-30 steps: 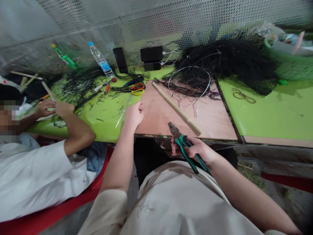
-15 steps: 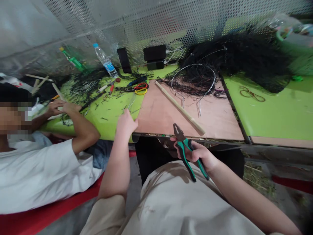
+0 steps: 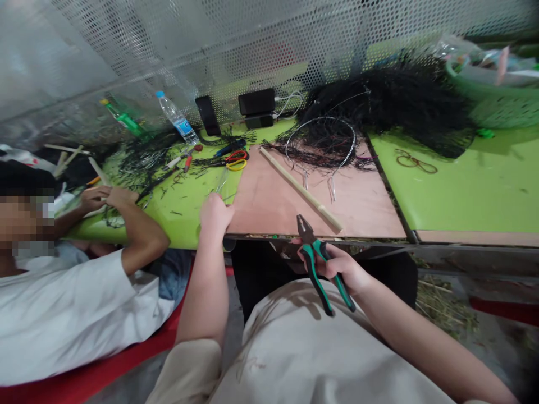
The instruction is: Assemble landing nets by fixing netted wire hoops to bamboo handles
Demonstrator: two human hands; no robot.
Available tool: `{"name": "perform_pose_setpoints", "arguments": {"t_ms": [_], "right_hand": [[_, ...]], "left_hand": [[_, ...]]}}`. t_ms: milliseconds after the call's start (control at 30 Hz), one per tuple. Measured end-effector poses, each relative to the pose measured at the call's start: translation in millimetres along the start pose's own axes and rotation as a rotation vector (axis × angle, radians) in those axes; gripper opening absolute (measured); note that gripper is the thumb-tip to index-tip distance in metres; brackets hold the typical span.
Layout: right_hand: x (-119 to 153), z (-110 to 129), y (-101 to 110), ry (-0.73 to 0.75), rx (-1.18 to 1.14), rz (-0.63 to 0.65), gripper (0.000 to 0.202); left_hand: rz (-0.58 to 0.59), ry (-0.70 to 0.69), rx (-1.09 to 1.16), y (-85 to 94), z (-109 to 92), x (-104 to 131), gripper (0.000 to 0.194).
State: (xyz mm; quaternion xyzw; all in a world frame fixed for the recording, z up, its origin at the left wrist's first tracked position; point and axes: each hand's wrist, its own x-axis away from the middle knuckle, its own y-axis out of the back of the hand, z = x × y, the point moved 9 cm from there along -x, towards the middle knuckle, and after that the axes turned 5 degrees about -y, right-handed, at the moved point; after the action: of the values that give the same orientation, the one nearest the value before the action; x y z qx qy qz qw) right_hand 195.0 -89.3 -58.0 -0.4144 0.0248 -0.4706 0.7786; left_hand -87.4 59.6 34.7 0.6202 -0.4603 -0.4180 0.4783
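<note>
My left hand (image 3: 215, 216) rests at the table's front edge, its fingers closed at the near end of some thin shiny wire (image 3: 222, 179); the fingertips are partly hidden. In my right hand (image 3: 337, 266) lies a pair of pliers (image 3: 311, 255) with green and black handles, held above my lap. The jaws point away from me and the handles are spread. A pale bamboo stick (image 3: 301, 191) lies slantwise on the pinkish board (image 3: 261, 207). Behind it is a wire hoop (image 3: 353, 146) with two bent ends. Scissors (image 3: 236, 163) with yellow and red handles lie beyond my left hand.
Black netting (image 3: 391, 106) is heaped at the back, beside a green basket (image 3: 497, 101). A water bottle (image 3: 179, 120), a phone (image 3: 208, 116) and a power bank (image 3: 257, 106) stand along the mesh wall. At left, a co-worker's hands (image 3: 107, 196) work at the table.
The camera view has shifted slightly, so the table things sit a little lower and further left. Both hands keep about the same pose, the pliers still in the right.
</note>
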Motion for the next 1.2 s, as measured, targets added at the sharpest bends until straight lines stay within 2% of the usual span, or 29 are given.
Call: {"name": "perform_pose_setpoints", "arguments": {"t_ms": [100,167,233,367,500,600,733,833,967,1100,1200], "right_hand": [[1,3,-1,0.019,0.03,-0.006,0.077],[3,7,-3,0.062,0.039,0.001,0.079],[8,19,-6,0.151,0.051,0.018,0.079],[25,52,-21,0.303,0.272,0.08,0.076],[33,77,-41,0.321,0.563,0.128,0.082],[29,82,-55,0.314,0.707,0.158,0.085],[23,83,-68,0.371,0.8,0.165,0.076],[24,84,-67,0.398,0.843,0.142,0.067],[27,79,-52,0.389,0.879,0.049,0.065],[26,57,-26,0.29,0.652,-0.09,0.072],[27,42,-17,0.232,0.58,-0.172,0.064]], "left_hand": [[0.076,-0.084,0.393,2.0,-1,14,0.029],[0.2,-0.138,0.715,-0.9,-10,28,0.025],[0.337,-0.186,0.927,-3.5,-24,45,0.024],[0.56,-0.295,0.999,-6.7,-61,80,0.018],[0.752,-0.364,1.026,-11.2,-95,109,0.017],[0.864,-0.397,1.039,-18.4,-112,124,0.019],[0.913,-0.418,1.112,-27.1,-122,131,0.019],[0.936,-0.42,1.132,-31.8,-122,134,0.018],[0.845,-0.456,1.08,-25.4,-115,128,0.03],[0.851,-0.465,1.02,-16.0,-105,122,0.032],[0.74,-0.514,0.855,0.6,-96,111,0.029]]}}
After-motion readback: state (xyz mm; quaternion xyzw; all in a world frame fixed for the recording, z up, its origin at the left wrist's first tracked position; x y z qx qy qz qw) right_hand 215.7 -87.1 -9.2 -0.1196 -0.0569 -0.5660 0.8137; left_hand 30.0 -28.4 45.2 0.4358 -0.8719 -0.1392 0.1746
